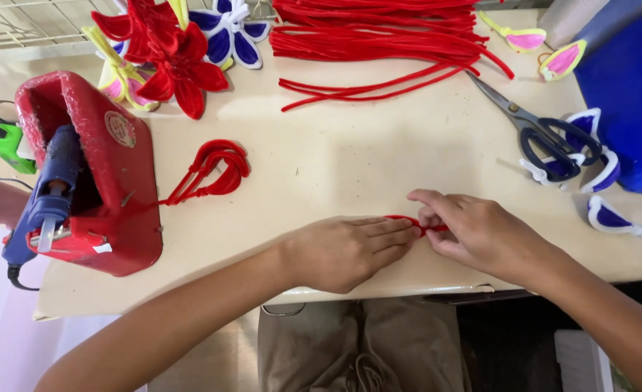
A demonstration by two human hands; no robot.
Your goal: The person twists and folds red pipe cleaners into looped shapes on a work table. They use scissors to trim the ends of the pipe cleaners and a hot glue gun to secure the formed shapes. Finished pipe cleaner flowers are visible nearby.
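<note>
My left hand [350, 250] lies flat on the cream table [350, 145], its fingertips pressing one end of a short red pipe cleaner piece [408, 220]. My right hand [473, 232] pinches the same red piece between thumb and fingers at the other end. Most of the piece is hidden under the fingers. A bundle of looped red pipe cleaner petals [212, 170] lies to the left, apart from both hands.
A red box [110, 181] holding a blue glue gun [45, 196] stands at the left. Several red pipe cleaners [379, 36] lie at the back, finished red and blue flowers [183, 51] at back left. Scissors [538, 127], blue-white petals [604, 170] and a blue container [626, 87] sit at the right.
</note>
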